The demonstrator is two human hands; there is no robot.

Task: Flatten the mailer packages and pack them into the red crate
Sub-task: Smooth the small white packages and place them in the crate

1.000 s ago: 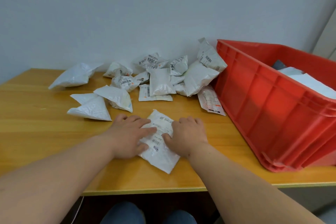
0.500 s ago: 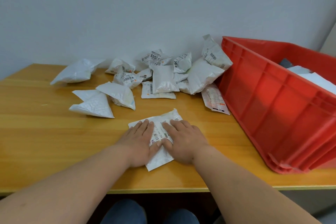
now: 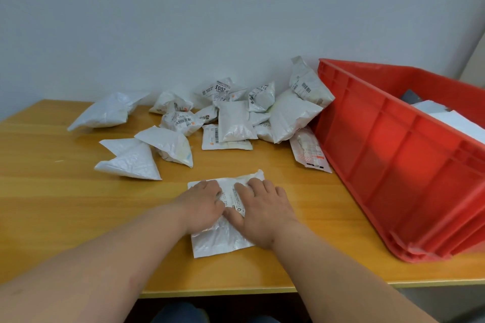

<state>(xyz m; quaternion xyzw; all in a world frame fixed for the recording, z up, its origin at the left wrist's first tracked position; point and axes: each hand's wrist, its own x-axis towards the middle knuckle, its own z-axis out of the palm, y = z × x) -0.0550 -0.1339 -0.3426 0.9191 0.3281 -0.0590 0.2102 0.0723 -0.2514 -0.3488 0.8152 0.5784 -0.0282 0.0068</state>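
Near the front edge of the wooden bench, at its middle: one white mailer package, lying flat, printed label facing up, one corner raised at the far right. Left hand rests palm down on its left half, fingers straight and spread, gripping nothing. Right hand rests palm down on its right half, fingers likewise extended and pressing flat; the thumbs of both hands lie close together over the label.

Further back on the bench: a loose heap of crumpled white mailers, several with barcode labels, one marked "2003". A large puffed mailer leans at the right of the heap, with a tall labelled mailer propped against the corner of the crate. A flat mailer with red print lies just beside the crate's near wall. To the left, apart from the heap: a folded triangular mailer, another puffed mailer touching it, and a long crumpled mailer near the wall.

Right side of the bench: red crate, ribbed plastic walls, holding white flat packages inside.

Backdrop: plain pale wall.
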